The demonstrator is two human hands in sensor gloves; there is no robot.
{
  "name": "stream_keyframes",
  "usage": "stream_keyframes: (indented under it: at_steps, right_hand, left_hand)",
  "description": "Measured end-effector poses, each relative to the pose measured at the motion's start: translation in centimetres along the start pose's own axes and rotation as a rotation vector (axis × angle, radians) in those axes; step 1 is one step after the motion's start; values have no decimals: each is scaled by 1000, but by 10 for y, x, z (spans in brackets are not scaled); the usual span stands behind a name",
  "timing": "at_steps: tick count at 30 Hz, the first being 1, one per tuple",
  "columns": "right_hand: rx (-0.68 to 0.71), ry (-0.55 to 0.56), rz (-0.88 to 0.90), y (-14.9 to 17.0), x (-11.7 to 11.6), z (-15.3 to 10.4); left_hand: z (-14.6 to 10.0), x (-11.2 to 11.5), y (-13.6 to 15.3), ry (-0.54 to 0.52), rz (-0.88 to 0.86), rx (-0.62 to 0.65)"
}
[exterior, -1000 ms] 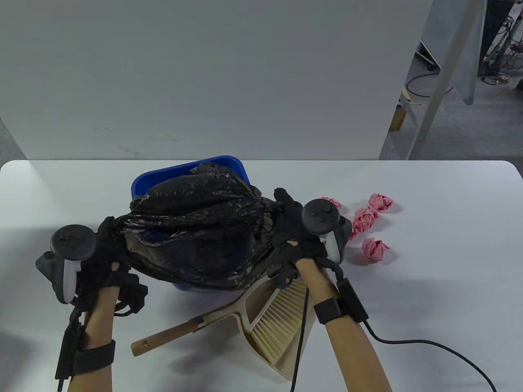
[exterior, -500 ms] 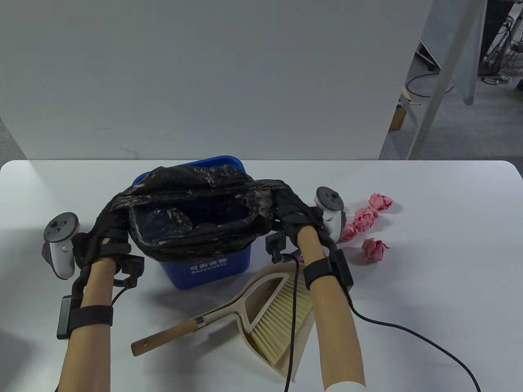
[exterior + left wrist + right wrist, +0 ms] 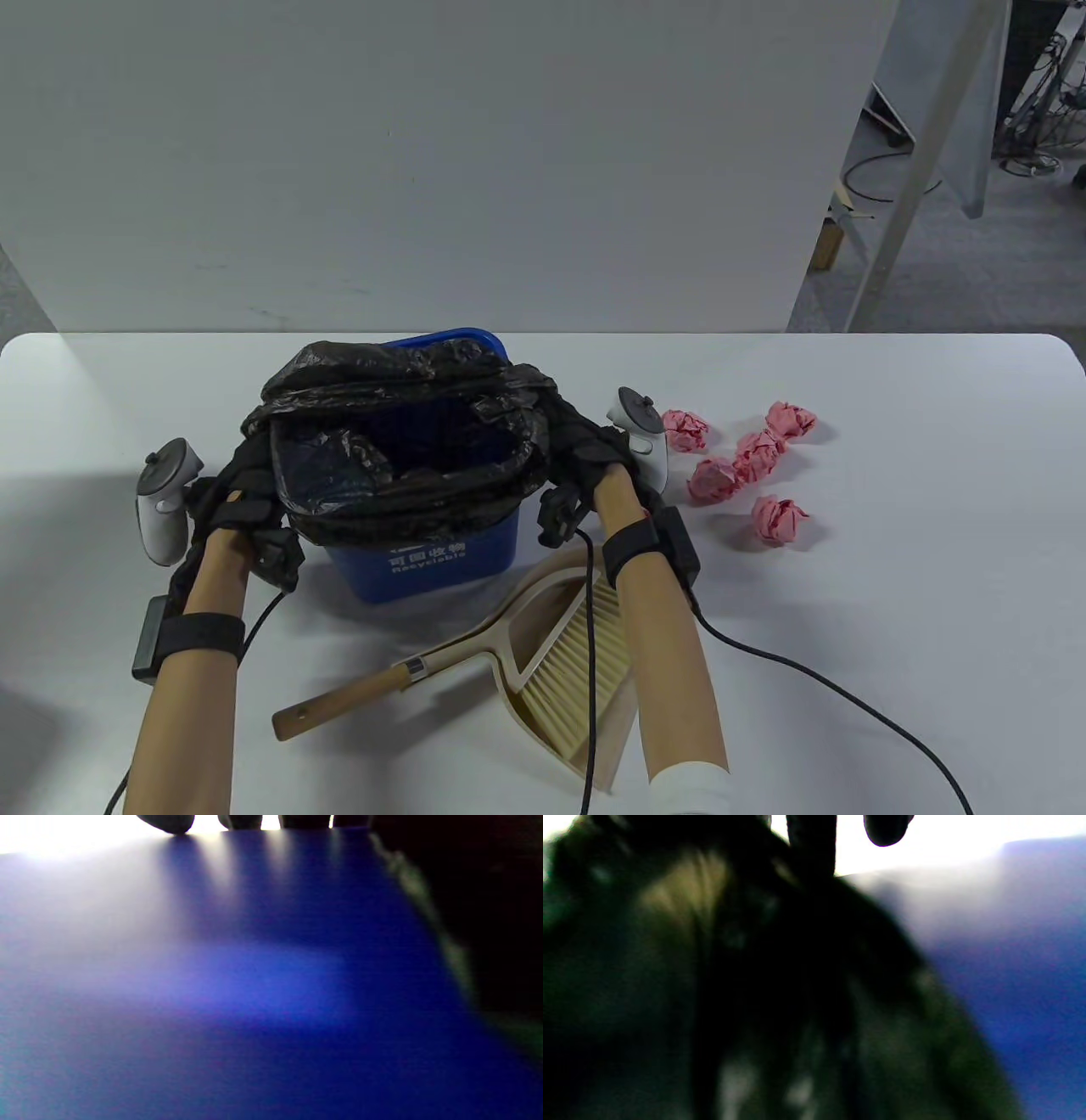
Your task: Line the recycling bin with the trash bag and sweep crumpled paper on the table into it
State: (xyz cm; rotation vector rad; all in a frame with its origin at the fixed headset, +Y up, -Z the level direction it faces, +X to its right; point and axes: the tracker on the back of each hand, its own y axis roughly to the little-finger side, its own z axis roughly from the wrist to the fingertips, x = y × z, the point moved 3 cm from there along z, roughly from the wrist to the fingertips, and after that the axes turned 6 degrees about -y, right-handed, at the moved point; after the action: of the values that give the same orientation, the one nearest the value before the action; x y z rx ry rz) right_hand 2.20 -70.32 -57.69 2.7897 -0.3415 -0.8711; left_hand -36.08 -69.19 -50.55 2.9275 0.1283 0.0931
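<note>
A blue recycling bin (image 3: 441, 556) stands mid-table with a black trash bag (image 3: 407, 501) hanging inside it and folded over its rim. My left hand (image 3: 242, 484) grips the bag's edge at the bin's left rim. My right hand (image 3: 577, 446) grips the bag at the right rim. Several pink crumpled paper balls (image 3: 736, 463) lie on the table to the right of the bin. The left wrist view is filled by the bin's blue wall (image 3: 254, 984), with fingertips (image 3: 242, 820) at the top edge. In the right wrist view, blurred black bag (image 3: 734, 984) lies against blue wall (image 3: 1031, 963).
A beige dustpan (image 3: 607, 730) with a wooden-handled brush (image 3: 356, 696) lying in it sits in front of the bin, partly under my right forearm. A black cable (image 3: 848, 688) trails over the table at the lower right. A grey wall panel stands behind the table.
The bag was bunched over the bin's top; both hands have pulled its mouth open and down over the rim. The hands have moved inward and lower, and the bin's front label now shows.
</note>
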Motion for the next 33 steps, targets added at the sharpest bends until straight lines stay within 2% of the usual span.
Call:
stream_keyframes:
  at_steps: [3, 7, 13, 25, 30, 33]
  right_hand:
    - [-43, -45, -29, 0, -3, 3]
    - [-55, -32, 16, 5, -6, 9]
    - [-105, 63, 15, 11, 0, 14]
    - [-89, 104, 21, 15, 2, 14]
    - [-167, 144, -4, 26, 6, 11]
    - [-260, 163, -118, 38, 9, 4]
  left_hand:
    - [3, 0, 2, 31, -38, -27]
    - [7, -1, 7, 31, -54, -84]
    - [11, -2, 9, 20, -64, -156]
    - [10, -3, 9, 3, -61, -150]
    - [9, -8, 18, -33, -29, -180]
    - [4, -15, 27, -80, -63, -196]
